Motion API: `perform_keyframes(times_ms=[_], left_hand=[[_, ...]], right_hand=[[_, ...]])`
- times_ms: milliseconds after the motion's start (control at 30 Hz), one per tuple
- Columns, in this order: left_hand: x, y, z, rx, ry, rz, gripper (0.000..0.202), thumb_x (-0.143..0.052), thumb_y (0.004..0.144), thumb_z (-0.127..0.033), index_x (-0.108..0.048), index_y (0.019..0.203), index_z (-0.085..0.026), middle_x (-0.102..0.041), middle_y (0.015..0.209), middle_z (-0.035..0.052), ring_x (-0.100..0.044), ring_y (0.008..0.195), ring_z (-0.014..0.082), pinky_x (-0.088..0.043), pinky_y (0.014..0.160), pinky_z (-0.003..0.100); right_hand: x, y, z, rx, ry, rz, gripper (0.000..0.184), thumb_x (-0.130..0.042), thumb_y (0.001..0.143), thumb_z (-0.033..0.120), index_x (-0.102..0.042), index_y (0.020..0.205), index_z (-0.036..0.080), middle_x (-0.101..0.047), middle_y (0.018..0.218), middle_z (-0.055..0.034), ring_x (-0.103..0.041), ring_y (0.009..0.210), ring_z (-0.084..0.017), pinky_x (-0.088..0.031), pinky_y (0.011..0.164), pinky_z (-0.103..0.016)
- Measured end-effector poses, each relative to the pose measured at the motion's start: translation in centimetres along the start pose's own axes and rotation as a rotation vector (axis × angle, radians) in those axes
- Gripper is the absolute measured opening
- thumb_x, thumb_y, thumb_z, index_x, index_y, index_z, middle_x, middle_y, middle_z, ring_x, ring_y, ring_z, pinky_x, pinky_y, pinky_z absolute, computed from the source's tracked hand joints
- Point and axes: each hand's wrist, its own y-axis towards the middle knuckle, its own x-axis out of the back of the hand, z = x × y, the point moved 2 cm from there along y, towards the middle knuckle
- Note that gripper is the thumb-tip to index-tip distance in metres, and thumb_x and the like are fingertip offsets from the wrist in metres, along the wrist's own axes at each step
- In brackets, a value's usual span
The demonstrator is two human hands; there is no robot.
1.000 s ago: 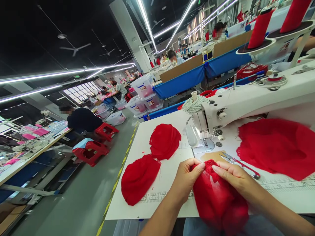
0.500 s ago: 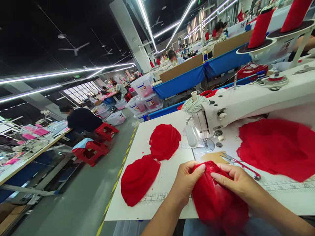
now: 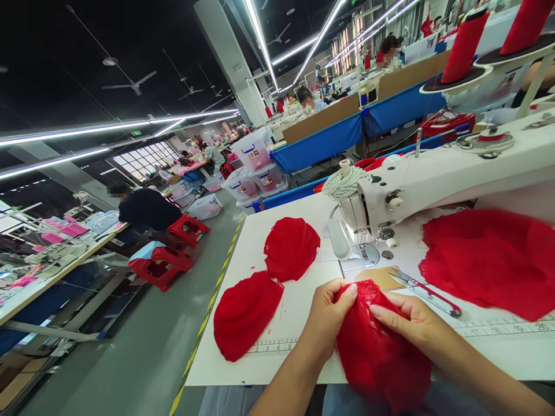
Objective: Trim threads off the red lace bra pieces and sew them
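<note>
A piece of red fabric hangs from both hands over the front edge of the white sewing table. My left hand pinches its upper left edge between thumb and fingers. On the other side, my right hand grips it with the thumb on top. Just beyond the hands is the sewing machine, its needle area above a metal plate. Thread snips with red handles lie right of the hands, partly over a tan card.
Two red fabric pieces, one nearer and one farther, lie at left on the table. A larger red fabric pile sits under the machine arm. Red thread cones stand at upper right. Plastic bins are stacked beyond the table.
The red fabric has shifted slightly left and its lower part hangs differently; both hands keep their hold. The view has moved very slightly.
</note>
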Motion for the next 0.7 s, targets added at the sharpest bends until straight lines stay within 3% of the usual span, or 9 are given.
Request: perform_keyframes(times_ms=[133, 400, 700], left_hand=[[-0.02, -0.06, 0.0, 0.009, -0.002, -0.012, 0.034, -0.069, 0.072, -0.048, -0.058, 0.067, -0.016, -0.051, 0.063, -0.0022, -0.043, 0.065, 0.0135, -0.033, 0.062, 0.026], [0.27, 0.2, 0.19, 0.008, -0.066, -0.019, 0.033, -0.07, 0.072, -0.045, -0.058, 0.068, -0.015, -0.052, 0.064, -0.002, -0.042, 0.064, 0.0127, -0.033, 0.062, 0.026], [0.11, -0.09, 0.38, 0.079, -0.165, 0.02, 0.035, -0.075, 0.07, -0.047, -0.06, 0.07, -0.014, -0.055, 0.063, -0.0015, -0.045, 0.063, 0.0124, -0.035, 0.062, 0.025]], right_hand=[[0.08, 0.01, -0.08, 0.061, -0.081, -0.019, 0.036, -0.072, 0.077, 0.052, -0.075, 0.093, 0.02, -0.075, 0.085, -0.0038, -0.068, 0.082, -0.026, -0.052, 0.072, -0.032], [0.18, -0.11, -0.15, -0.024, 0.007, 0.03, 0.041, -0.076, 0.074, 0.052, -0.075, 0.1, 0.02, -0.075, 0.085, -0.0034, -0.068, 0.079, -0.023, -0.051, 0.076, -0.032], [0.44, -0.06, -0.45, 0.013, -0.05, 0.009, 0.038, -0.073, 0.077, 0.053, -0.076, 0.097, 0.022, -0.072, 0.082, -0.002, -0.063, 0.077, -0.022, -0.049, 0.074, -0.031]])
